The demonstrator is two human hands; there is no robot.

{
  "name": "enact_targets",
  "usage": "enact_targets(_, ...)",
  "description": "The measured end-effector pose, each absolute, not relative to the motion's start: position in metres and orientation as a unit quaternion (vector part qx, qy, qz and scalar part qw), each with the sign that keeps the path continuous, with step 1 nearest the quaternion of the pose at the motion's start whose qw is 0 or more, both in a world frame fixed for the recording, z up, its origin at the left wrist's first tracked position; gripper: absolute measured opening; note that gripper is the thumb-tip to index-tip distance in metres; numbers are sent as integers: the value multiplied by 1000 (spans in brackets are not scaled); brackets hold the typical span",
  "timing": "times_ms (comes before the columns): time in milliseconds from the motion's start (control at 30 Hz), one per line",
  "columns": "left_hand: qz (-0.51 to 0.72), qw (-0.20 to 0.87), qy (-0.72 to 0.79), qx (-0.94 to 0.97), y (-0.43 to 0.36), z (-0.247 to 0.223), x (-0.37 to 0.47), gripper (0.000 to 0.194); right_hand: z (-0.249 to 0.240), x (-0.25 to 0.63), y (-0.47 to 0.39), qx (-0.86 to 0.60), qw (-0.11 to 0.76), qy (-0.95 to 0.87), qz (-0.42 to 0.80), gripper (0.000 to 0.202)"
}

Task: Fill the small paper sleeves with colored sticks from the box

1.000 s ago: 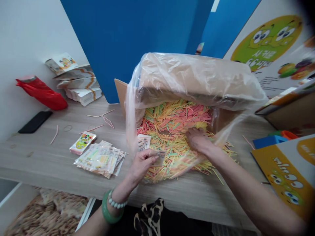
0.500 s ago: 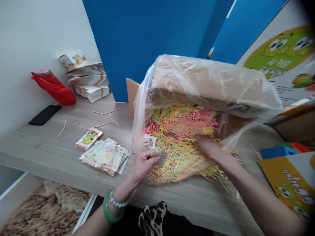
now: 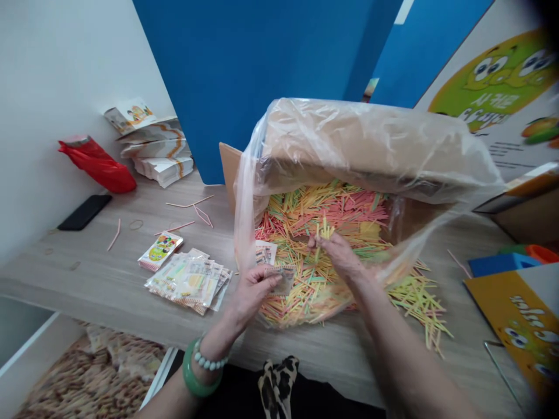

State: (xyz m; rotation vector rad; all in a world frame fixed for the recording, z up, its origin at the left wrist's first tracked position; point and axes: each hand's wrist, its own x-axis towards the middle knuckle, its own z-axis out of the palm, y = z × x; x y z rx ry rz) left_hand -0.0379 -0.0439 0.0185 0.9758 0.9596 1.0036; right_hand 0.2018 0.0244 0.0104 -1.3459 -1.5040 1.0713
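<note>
My right hand [image 3: 338,256] is pinched shut on a small bunch of coloured sticks [image 3: 324,228], lifted just clear of the heap of sticks [image 3: 314,233] spilling from the plastic-lined carton [image 3: 362,145]; my left hand [image 3: 251,294] grips a small printed sachet [image 3: 279,279] by its edge, thumb on top, mouth toward the bunch, low over the near side of the heap. My judgement: square the stick ends before feeding them; keep the sachet mouth spread and level; bring the bunch in lengthwise, not across. Outward: a second sachet [image 3: 264,252] lies against the liner; a fan of filled packets [image 3: 190,279] sits toward the tabletop's near left edge; loose sticks [image 3: 419,299] trail toward the right; a phone [image 3: 84,212] and red bag [image 3: 98,166] lie at the far left by the wall.
</note>
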Motion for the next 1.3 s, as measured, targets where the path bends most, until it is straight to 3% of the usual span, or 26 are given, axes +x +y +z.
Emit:
enact_targets(167, 475, 599, 431, 480, -31, 23, -37, 16, -31, 156, 8, -510, 502, -490, 498, 33)
enact_targets(300, 464, 517, 406, 593, -12, 29, -22, 12, -43, 148, 1, -518, 506, -525, 446, 32)
enact_targets(633, 422, 462, 362, 691, 4, 37, 8, 18, -49, 141, -1, -476, 526, -575, 407, 36)
enact_targets(800, 405, 412, 410, 706, -4, 35, -1, 21, -42, 137, -6, -467, 535, -603, 364, 49)
enact_targets(1000, 397, 355, 387, 753, 10, 22, 2, 27, -25, 137, 10, -510, 498, -612, 342, 28)
enact_targets(1200, 390, 347, 350, 778, 25, -1, 5, 34, 6, 144, 1, -478, 516, -590, 395, 28)
enact_targets(1300, 397, 352, 330, 781, 39, -13, -3, 26, 10, 147, 0, -477, 542, -572, 389, 26)
